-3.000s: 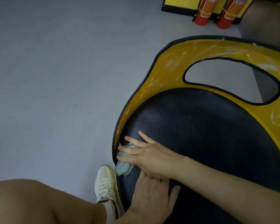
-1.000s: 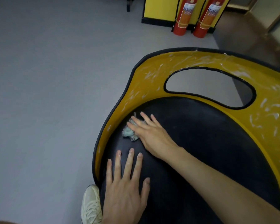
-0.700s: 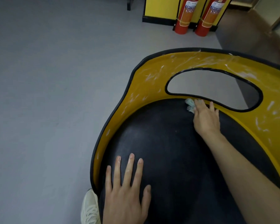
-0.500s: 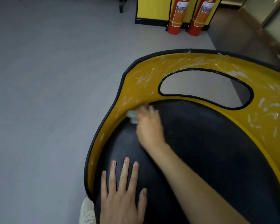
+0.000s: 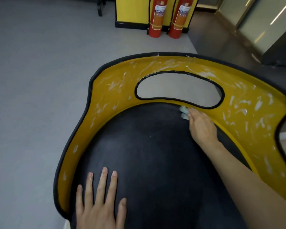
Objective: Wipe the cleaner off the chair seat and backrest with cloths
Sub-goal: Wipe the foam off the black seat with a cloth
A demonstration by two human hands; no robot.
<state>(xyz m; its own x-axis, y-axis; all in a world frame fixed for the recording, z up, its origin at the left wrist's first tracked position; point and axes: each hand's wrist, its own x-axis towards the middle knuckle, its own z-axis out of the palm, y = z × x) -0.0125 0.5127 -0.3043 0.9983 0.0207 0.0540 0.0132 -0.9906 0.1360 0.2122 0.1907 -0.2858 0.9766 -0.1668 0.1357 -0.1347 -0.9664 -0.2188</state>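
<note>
The chair has a black round seat and a curved yellow backrest with an oval cut-out. White cleaner smears cover much of the yellow surface. My right hand presses a small pale blue cloth against the seat's back edge, just under the cut-out; most of the cloth is hidden under my fingers. My left hand lies flat on the front left of the seat, fingers spread and straight, with nothing in it.
Grey floor spreads to the left and behind the chair. Two red fire extinguishers stand against a yellow cabinet at the back. A darker floor strip and a glass partition lie at the back right.
My right hand swept the cloth along the seat's back edge, from the left side to under the cut-out. My left hand stayed flat on the seat front.
</note>
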